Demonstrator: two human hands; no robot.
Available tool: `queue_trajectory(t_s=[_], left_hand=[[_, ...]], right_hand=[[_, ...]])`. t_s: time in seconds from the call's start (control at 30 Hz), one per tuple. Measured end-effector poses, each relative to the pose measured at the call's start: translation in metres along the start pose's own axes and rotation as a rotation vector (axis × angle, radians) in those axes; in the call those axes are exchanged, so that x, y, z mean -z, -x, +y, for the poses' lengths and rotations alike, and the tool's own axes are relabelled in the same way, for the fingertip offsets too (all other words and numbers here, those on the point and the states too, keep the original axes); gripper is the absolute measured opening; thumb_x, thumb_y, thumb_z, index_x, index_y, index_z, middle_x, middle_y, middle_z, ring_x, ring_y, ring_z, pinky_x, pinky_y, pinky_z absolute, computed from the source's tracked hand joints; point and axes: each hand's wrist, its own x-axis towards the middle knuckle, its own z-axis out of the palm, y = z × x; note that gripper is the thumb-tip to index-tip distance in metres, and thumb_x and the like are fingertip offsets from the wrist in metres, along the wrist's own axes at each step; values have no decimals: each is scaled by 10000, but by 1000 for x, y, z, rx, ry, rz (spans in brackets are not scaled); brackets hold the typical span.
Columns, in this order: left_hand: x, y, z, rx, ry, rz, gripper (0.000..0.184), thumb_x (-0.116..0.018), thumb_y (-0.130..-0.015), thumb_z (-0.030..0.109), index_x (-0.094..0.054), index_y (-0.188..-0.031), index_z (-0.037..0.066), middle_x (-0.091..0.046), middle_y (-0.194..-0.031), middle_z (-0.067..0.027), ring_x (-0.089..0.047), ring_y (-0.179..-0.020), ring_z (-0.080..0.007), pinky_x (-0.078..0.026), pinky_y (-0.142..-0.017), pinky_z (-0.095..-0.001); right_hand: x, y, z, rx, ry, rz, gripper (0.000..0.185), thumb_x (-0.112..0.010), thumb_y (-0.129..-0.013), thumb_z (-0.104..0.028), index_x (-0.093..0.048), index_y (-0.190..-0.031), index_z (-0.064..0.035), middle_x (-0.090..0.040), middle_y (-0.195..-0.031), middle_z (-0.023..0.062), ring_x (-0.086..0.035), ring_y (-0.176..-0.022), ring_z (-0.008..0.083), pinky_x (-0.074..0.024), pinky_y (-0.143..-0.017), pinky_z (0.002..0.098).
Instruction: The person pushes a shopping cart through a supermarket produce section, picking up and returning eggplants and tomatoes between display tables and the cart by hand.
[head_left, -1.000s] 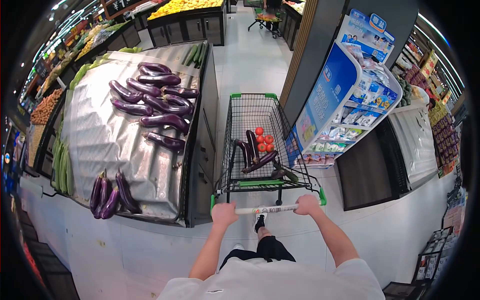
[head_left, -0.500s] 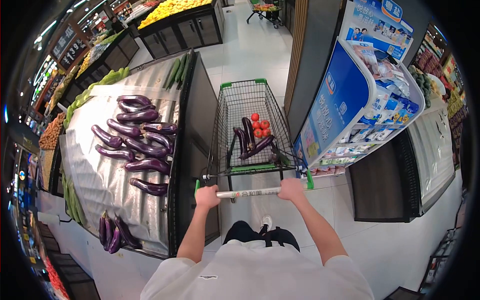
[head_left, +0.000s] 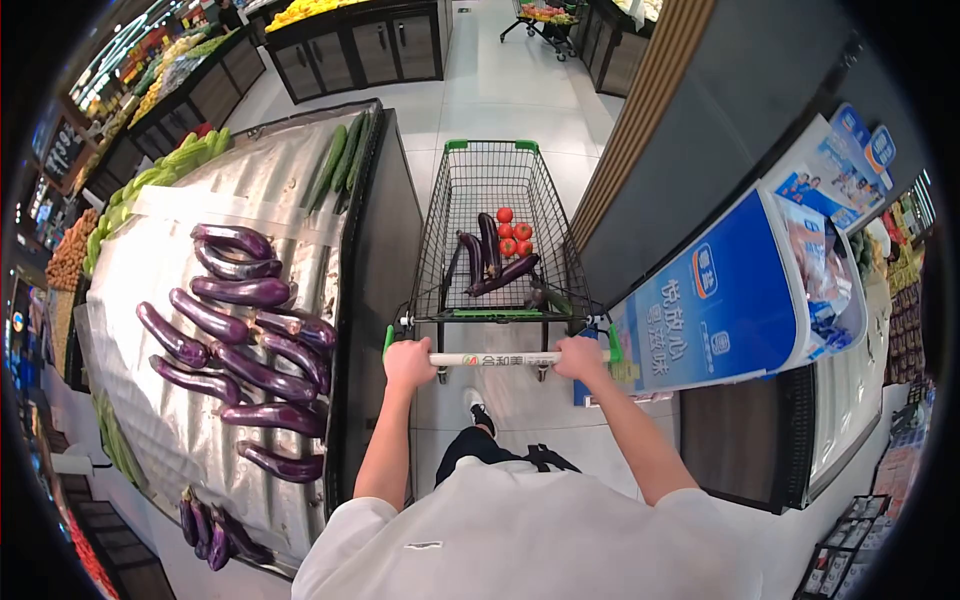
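Both of my hands grip the white handle bar [head_left: 495, 359] of a shopping cart [head_left: 437, 235]. My left hand [head_left: 410, 363] is wrapped round its left end, and my right hand [head_left: 582, 358] round its right end, beside the green end pieces. Inside the wire basket lie several dark eggplants [head_left: 489, 245] and a cluster of red tomatoes [head_left: 515, 233]. A green vegetable [head_left: 555, 303], partly hidden, rests in the near right corner of the cart.
On the left, a sloped produce stand [head_left: 130, 300] bears several eggplants [head_left: 270, 370] and cucumbers [head_left: 345, 160]. A blue promotional rack [head_left: 710, 300] and a dark pillar [head_left: 690, 140] stand close on the right. Another cart [head_left: 540, 22] is farther down the tiled aisle [head_left: 490, 80].
The cart and I have advanced along the aisle. The eggplant stand and blue rack have shifted nearer in view, and a different foot is forward. Both hands stay on the handle.
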Motion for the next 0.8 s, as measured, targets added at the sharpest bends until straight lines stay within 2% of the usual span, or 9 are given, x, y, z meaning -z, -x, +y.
queue_trajectory(t_s=[0.03, 0.07, 0.2, 0.27, 0.4, 0.5, 0.57, 0.7, 0.8], left_hand=[[0, -18, -2, -1, 18, -5, 162, -717, -670, 258, -694, -779, 139, -701, -692, -110, -704, -663, -306, -548, -625, -428], [1, -37, -5, 1, 15, -32, 167, -712, -670, 246, -693, -790, 131, -700, -689, -111, -705, -662, -310, -548, -621, -430], [-1, -114, -14, 26, 34, -68, 151, -701, -685, 218, -708, -811, 136, -710, -729, -115, -704, -698, -319, -551, -660, -447], [-2, -149, -16, 29, 52, -73, 150, -699, -690, 215, -713, -818, 138, -710, -727, -115, -704, -699, -320, -551, -660, -446], [6, -221, -20, 33, 43, -104, 151, -692, -705, 203, -728, -840, 144, -710, -721, -114, -704, -703, -325, -550, -657, -446], [4, -273, -24, 53, 26, -139, 150, -696, -712, 214, -731, -840, 146, -715, -730, -108, -706, -711, -323, -551, -661, -446], [-1, -305, -28, 32, 47, -48, 161, -722, -707, 251, -717, -828, 145, -714, -717, -104, -713, -693, -311, -559, -645, -433], [5, -376, -20, 70, 32, -39, 169, -732, -718, 264, -721, -832, 140, -715, -717, -105, -714, -696, -316, -560, -647, -436], [11, -420, -7, 157, 43, -155, 195, -705, -777, 316, -737, -884, 157, -734, -785, -112, -724, -776, -320, -565, -707, -446]], right_hand=[[8, -17, 1, -14, -8, -36, 300, -708, -699, -323, -781, -965, -206, -754, -862, 96, -732, -850, 312, -579, -794, 433], [18, -37, 4, -46, -15, -103, 313, -707, -688, -315, -784, -968, -199, -757, -938, 111, -728, -910, 312, -581, -792, 440], [59, -103, 12, -24, 71, -123, 330, -700, -696, -336, -793, -985, -206, -757, -949, 119, -728, -926, 312, -583, -817, 433], [73, -138, 16, -95, 67, -146, 383, -697, -680, -326, -794, -1032, -213, -759, -1014, 122, -720, -987, 306, -575, -870, 431], [99, -211, 30, -93, 104, -191, 386, -700, -682, -333, -798, -1036, -214, -759, -1027, 118, -719, -993, 310, -574, -881, 425], [123, -258, 44, -30, 89, -191, 356, -708, -680, -347, -801, -955, -140, -759, -981, 143, -728, -954, 327, -585, -849, 433], [136, -296, 56, -26, 98, -196, 356, -714, -679, -336, -797, -940, -109, -760, -978, 144, -731, -945, 322, -587, -844, 429], [179, -367, 74, 1, 112, -168, 332, -715, -680, -313, -794, -923, -101, -760, -968, 148, -732, -937, 320, -591, -841, 423], [213, -414, 92, 17, 168, -215, 332, -699, -689, -289, -790, -942, -93, -762, -986, 140, -734, -942, 312, -599, -825, 411]])
